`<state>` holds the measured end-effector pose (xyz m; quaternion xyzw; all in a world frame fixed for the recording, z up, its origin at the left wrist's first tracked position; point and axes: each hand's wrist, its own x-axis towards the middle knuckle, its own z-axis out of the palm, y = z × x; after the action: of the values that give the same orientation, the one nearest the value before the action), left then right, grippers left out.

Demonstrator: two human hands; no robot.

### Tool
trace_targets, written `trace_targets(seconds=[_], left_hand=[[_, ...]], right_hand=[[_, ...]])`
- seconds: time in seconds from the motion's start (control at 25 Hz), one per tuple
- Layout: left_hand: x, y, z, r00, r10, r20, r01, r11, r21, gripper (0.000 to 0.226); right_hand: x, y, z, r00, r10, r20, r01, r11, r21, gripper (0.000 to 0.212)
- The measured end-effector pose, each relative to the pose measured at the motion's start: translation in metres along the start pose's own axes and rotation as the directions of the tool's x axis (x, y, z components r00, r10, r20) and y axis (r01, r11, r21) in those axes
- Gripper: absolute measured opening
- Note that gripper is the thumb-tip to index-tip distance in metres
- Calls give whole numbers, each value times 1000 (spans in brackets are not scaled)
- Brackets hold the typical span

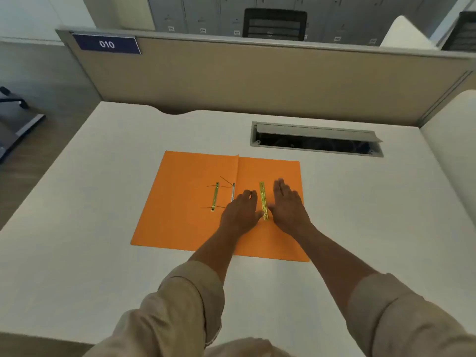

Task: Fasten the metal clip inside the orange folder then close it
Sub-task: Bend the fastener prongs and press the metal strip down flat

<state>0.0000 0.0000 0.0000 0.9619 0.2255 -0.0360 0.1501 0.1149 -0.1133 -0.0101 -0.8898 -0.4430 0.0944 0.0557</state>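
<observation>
An orange folder lies open and flat on the white desk. On its right half lies a gold metal clip bar, lengthwise. My left hand rests just left of that bar, fingers curled, thumb touching the bar's near end. My right hand lies flat just right of it, fingers spread, thumb also at the near end. On the left half sits a second gold metal strip with thin prongs sticking out sideways. A silver strip lies next to the fold.
The white desk stretches wide around the folder. An open cable hatch is set into the desk behind the folder at right. A beige partition stands along the back edge.
</observation>
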Motion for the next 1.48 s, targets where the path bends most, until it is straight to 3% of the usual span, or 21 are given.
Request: trace_targets(seconds=[0.32, 0.68, 0.92, 1.08, 1.28, 1.4, 1.48], left_hand=[[20, 7, 8, 993, -118, -3, 118, 992, 52, 92], [25, 12, 18, 986, -166, -23, 167, 985, 52, 90], [23, 12, 22, 985, -164, -48, 166, 986, 26, 87], [24, 11, 22, 986, -164, -44, 165, 986, 35, 88], [34, 10, 10, 987, -156, 25, 155, 987, 39, 71], [43, -1, -5, 981, -184, 54, 190, 972, -136, 42], [45, -14, -18, 965, -259, 49, 260, 901, -348, 33]], right_hand=[[19, 8, 6, 999, -8, 42, 6, 999, 42, 73], [61, 10, 3, 998, -15, 56, 12, 999, 44, 58], [89, 6, -3, 986, 3, 165, -11, 999, 47, 45], [94, 2, -4, 990, 83, 118, -111, 959, 261, 35], [100, -4, -22, 964, 235, 125, -262, 753, 603, 16], [100, -14, -34, 959, 261, 114, -266, 677, 686, 18], [101, -24, -41, 959, 267, 93, -249, 642, 725, 19]])
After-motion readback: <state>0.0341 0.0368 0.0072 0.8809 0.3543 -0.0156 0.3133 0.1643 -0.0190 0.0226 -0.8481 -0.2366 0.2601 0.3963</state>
